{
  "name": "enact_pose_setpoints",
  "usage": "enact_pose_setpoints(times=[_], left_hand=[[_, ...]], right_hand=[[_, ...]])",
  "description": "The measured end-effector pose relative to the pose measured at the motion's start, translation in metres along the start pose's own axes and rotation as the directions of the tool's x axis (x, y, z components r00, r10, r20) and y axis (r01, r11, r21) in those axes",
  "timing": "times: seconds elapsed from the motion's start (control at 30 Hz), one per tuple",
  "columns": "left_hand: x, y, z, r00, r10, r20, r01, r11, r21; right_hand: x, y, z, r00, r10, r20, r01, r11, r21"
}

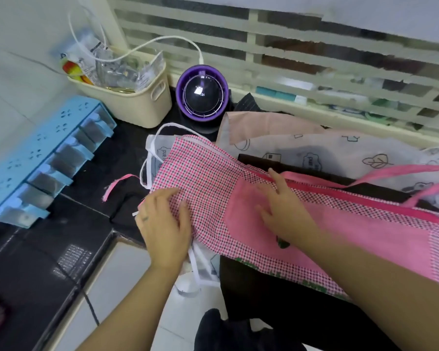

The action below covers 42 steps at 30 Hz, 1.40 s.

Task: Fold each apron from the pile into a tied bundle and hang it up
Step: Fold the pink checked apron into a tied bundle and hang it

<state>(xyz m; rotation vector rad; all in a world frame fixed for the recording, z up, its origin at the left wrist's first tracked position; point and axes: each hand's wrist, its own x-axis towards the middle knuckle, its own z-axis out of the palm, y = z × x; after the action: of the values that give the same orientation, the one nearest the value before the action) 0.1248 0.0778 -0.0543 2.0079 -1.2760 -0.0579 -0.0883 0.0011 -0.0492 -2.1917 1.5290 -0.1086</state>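
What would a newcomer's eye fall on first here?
The pink checked apron is spread across the pile at centre, with the left hand gripping its left end and the right hand pressing flat on its plain pink pocket. Behind it a purple round appliance stands beside a cream basket, and a blue drawer organiser sits at far left.

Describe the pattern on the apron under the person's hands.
The apron is small pink check with a plain pink patch; head view.

The left forearm (127, 307) rises from the lower edge; the left hand (162, 224) is palm down, fingers curled and thumb out to the right, gripping the apron (208, 173) at its edge. The right forearm (370, 279) comes in from the lower right; the right hand (284, 206) lies flat on the apron, fingers spread.
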Motion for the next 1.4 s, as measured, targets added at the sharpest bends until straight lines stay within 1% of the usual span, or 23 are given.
enact_pose_setpoints(times=[0.1,0.17,0.23,0.27,0.3,0.33,0.4,0.47,0.53,0.63,0.73,0.8,0.87,0.93,0.97,1.03,1.1,1.17,1.2,1.27,1.3,1.33,1.4], left_hand=[[-0.001,0.001,-0.004,0.966,-0.232,-0.11,0.219,0.968,-0.123],[-0.003,0.001,-0.007,0.875,-0.459,-0.157,0.395,0.862,-0.317],[-0.006,-0.003,-0.005,0.704,-0.709,-0.034,0.584,0.606,-0.541],[-0.007,-0.006,-0.003,0.616,-0.784,0.078,0.662,0.461,-0.591],[-0.009,-0.01,-0.001,0.561,-0.803,0.2,0.719,0.353,-0.599],[-0.009,-0.013,0.0,0.529,-0.792,0.304,0.76,0.283,-0.585],[-0.009,-0.017,0.001,0.502,-0.762,0.409,0.807,0.242,-0.538],[-0.006,-0.015,-0.001,0.519,-0.754,0.402,0.795,0.253,-0.552],[-0.001,-0.01,-0.006,0.569,-0.751,0.335,0.736,0.284,-0.614],[0.006,-0.005,-0.012,0.654,-0.73,0.198,0.646,0.401,-0.65],[0.008,-0.01,-0.01,0.634,-0.758,0.155,0.655,0.419,-0.628],[0.009,-0.009,-0.011,0.602,-0.792,0.104,0.666,0.426,-0.612],[0.011,0.0,-0.014,0.615,-0.786,-0.058,0.663,0.555,-0.502],[0.009,0.019,-0.016,0.726,-0.652,-0.219,0.568,0.748,-0.342],[0.005,0.033,-0.014,0.802,-0.554,-0.224,0.486,0.822,-0.296],[-0.007,0.062,-0.003,0.935,-0.329,-0.135,0.288,0.923,-0.257],[-0.021,0.081,0.016,0.997,-0.071,-0.025,0.064,0.975,-0.211],[-0.031,0.097,0.038,0.976,0.138,0.166,-0.107,0.977,-0.185],[-0.035,0.103,0.048,0.931,0.208,0.301,-0.163,0.972,-0.169],[-0.044,0.111,0.067,0.784,0.273,0.558,-0.275,0.958,-0.083],[-0.05,0.118,0.079,0.695,0.295,0.656,-0.358,0.933,-0.041],[-0.054,0.119,0.087,0.623,0.289,0.727,-0.429,0.903,0.008],[-0.058,0.124,0.102,0.526,0.27,0.806,-0.524,0.85,0.058]], right_hand=[[-0.017,-0.026,0.002,0.963,-0.265,0.049,0.264,0.964,0.024],[-0.031,-0.036,0.012,0.916,-0.374,0.146,0.387,0.92,-0.065],[-0.042,-0.038,0.027,0.881,-0.435,0.184,0.462,0.876,-0.141],[-0.048,-0.04,0.035,0.87,-0.45,0.2,0.485,0.856,-0.182],[-0.049,-0.038,0.044,0.87,-0.438,0.228,0.484,0.847,-0.219],[-0.05,-0.036,0.051,0.882,-0.416,0.222,0.464,0.849,-0.252],[-0.048,-0.033,0.059,0.905,-0.375,0.203,0.419,0.87,-0.26],[-0.048,-0.032,0.061,0.906,-0.382,0.183,0.42,0.869,-0.263],[-0.049,-0.031,0.06,0.898,-0.406,0.17,0.439,0.858,-0.266],[-0.053,-0.027,0.059,0.9,-0.409,0.15,0.434,0.869,-0.237],[-0.059,-0.029,0.062,0.877,-0.454,0.156,0.466,0.883,-0.052],[-0.066,-0.033,0.062,0.855,-0.446,0.266,0.463,0.886,-0.001],[-0.069,-0.038,0.053,0.844,-0.433,0.315,0.447,0.894,0.032],[-0.07,-0.034,0.039,0.892,-0.371,0.257,0.358,0.929,0.097],[-0.069,-0.024,0.033,0.925,-0.323,0.201,0.308,0.946,0.104],[-0.07,0.002,0.018,0.974,-0.212,0.083,0.205,0.975,0.081],[-0.078,0.031,0.006,0.996,-0.088,0.007,0.088,0.996,0.024],[-0.091,0.062,-0.002,0.996,0.032,-0.08,-0.034,0.999,-0.03],[-0.099,0.075,-0.005,0.989,0.084,-0.117,-0.091,0.994,-0.056],[-0.114,0.101,-0.011,0.963,0.241,-0.116,-0.258,0.952,-0.164],[-0.125,0.119,-0.013,0.926,0.365,-0.098,-0.378,0.9,-0.216],[-0.134,0.131,-0.015,0.881,0.467,-0.081,-0.472,0.85,-0.234],[-0.155,0.152,-0.019,0.79,0.61,-0.067,-0.61,0.77,-0.185]])
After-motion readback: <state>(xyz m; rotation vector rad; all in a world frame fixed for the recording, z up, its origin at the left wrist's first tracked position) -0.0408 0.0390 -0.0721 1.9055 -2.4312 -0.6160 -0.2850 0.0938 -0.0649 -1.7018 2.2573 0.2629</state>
